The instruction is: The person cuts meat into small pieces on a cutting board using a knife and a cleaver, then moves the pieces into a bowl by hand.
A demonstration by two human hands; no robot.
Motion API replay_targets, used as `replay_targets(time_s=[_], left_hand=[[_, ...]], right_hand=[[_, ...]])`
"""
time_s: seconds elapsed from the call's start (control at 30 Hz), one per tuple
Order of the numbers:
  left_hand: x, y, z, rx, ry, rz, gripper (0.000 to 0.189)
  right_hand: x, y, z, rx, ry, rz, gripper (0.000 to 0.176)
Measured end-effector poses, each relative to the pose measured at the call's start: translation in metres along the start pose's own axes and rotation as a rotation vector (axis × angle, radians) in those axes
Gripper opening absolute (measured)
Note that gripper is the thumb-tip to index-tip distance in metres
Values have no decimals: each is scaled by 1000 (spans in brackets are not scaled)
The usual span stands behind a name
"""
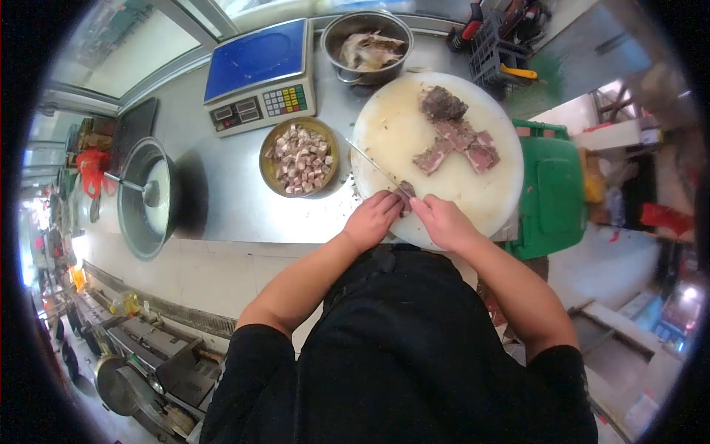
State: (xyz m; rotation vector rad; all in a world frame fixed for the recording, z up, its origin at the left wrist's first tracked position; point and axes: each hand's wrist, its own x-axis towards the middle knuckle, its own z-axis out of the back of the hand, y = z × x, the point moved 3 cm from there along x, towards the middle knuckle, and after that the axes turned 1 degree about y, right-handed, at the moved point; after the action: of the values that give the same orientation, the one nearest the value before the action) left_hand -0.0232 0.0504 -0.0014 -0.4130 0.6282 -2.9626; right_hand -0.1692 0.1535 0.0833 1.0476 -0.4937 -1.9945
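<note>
At the near side of the round white cutting board (pixel 381 111): two-handed hold

Set on the brushed steel table (pixel 233 189), board to the right. Under the left hand (pixel 376 216): small chunk of dark brown meat (pixel 406 189), at the near part of the board; fingers bent, close together, pressed on the chunk. In the right hand (pixel 446 222): long thin-bladed steel knife (pixel 373 166), fingers clamped around the handle, handle mostly hidden. Blade slanting away toward the upper left, base just beside the left fingertips. Blade contact with the chunk: cannot tell.

Farther back on the board: flat reddish-brown meat slabs (pixel 479 153), touching, plus one rough dark lump of meat (pixel 444 103) just behind. Left of the board: round brass-coloured bowl (pixel 263 148), filled with pinkish-brown meat cubes (pixel 299 157). Behind the bowl: white electronic scale with blue platform (pixel 259 63). Behind the board, to the left: round stainless-steel pot (pixel 330 53). Right of the board, beside the table: green plastic bin (pixel 553 196).
</note>
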Motion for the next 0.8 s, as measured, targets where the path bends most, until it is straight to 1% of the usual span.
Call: replay_targets(time_s=[0.07, 0.2, 0.27, 0.3, 0.37, 0.5, 0.57, 0.6, 0.67, 0.77, 0.8], left_hand=[[-4, 0, -1, -3, -6, -6, 37], [-4, 2, -1, -13, -19, -21, 38], [-4, 1, 0, 46, -15, -45, 40], [-5, 2, -2, 44, -12, -42, 40], [-3, 8, -5, 2, -13, 84, 39], [2, 23, 6, -22, -63, 110, 38], [5, 21, 12, 11, 20, 59, 37], [6, 21, 11, 16, 14, 54, 37], [1, 12, 4, -20, -33, 3, 36], [-3, -2, -7, -41, -44, -14, 37], [-3, -5, -9, -63, -81, -3, 37]], right_hand=[[-23, 2, 7, -24, 18, -85, 55], [-49, -5, 6, -2, 59, -90, 54], [-50, -3, 1, -109, 76, -140, 53], [-45, -1, -2, -108, 80, -142, 53], [-30, 4, -8, -156, 75, -120, 54], [-12, 10, -13, -117, 25, -83, 56], [-13, 10, -7, -97, 57, -90, 58], [-16, 11, -3, -100, 49, -87, 58], [-29, 7, -1, -150, 94, -162, 59], [-43, -4, 0, -137, 123, -150, 60], [-41, -6, -3, -138, 130, -154, 60]])
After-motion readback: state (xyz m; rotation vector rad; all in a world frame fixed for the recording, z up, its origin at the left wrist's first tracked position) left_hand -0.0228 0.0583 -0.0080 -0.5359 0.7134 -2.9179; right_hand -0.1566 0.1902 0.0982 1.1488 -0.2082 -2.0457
